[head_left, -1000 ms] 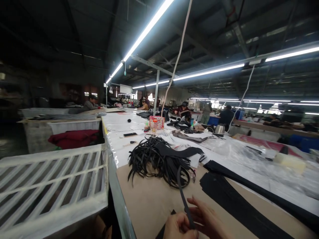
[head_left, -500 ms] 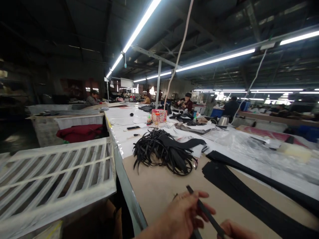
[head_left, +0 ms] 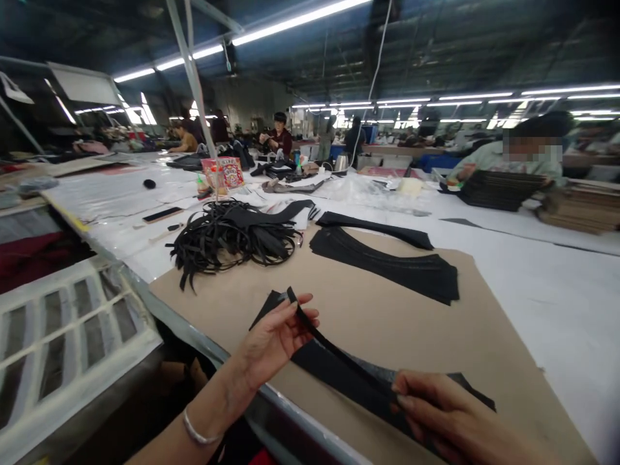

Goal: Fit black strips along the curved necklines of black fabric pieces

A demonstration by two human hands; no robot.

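A narrow black strip [head_left: 334, 345] stretches slantwise between my two hands. Its far end is pinched at the thumb of my left hand [head_left: 271, 339], whose other fingers are partly spread. My right hand [head_left: 443, 407] grips the strip lower down, between thumb and fingers. Directly below lies a broader curved black piece [head_left: 332, 380] on brown board [head_left: 484, 329]; part of it is hidden by my hands. Beyond my left hand is a tangled heap of black strips [head_left: 232, 242]. To its right rest stacked curved black panels [head_left: 382, 261].
A phone [head_left: 162, 214] and a red-and-white box [head_left: 227, 174] are farther back on the white table. At right a person [head_left: 504, 158] sits behind dark stacked pieces [head_left: 501, 188]. A white slatted rack [head_left: 121, 352] adjoins the table's left edge.
My view has swung right and down, bringing the person at right and the curved piece under my hands into view. Both hands show more fully, still holding a black strip.
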